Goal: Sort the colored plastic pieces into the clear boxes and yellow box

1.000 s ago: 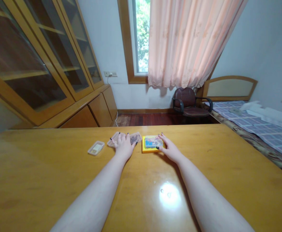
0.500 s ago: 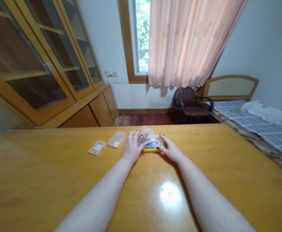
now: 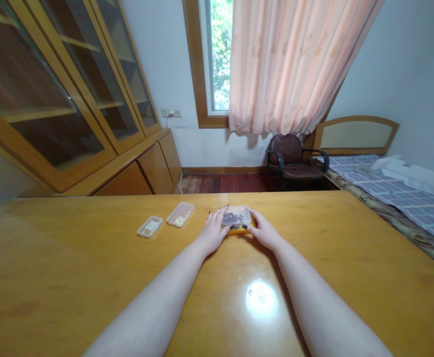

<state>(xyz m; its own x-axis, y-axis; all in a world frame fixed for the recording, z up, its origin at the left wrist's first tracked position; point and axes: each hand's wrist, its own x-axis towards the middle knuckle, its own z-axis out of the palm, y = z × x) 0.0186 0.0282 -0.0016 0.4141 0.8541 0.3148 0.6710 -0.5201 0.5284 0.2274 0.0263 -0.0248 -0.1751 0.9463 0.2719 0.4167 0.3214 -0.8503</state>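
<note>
A clear plastic box with dark small pieces [image 3: 237, 216] lies on top of a yellow box [image 3: 239, 231], near the far edge of the wooden table [image 3: 90, 277]. My left hand [image 3: 215, 230] grips the clear box at its left side, thumb at the front edge. Against the right side is my right hand [image 3: 264, 229], its fingers closed around the yellow box and its thumb at the front. The blue picture on the yellow box is covered by the clear box.
To the left on the table are a clear box with pale pieces [image 3: 180, 215] and a smaller clear box [image 3: 150, 226]. Past the table stand a dark red chair [image 3: 291, 156], a glass-door cabinet [image 3: 79, 89] and a bed [image 3: 395, 183].
The clear box with dark pieces has moved right and down flat onto the yellow box, and my left hand moved right with it. My right hand has barely moved.
</note>
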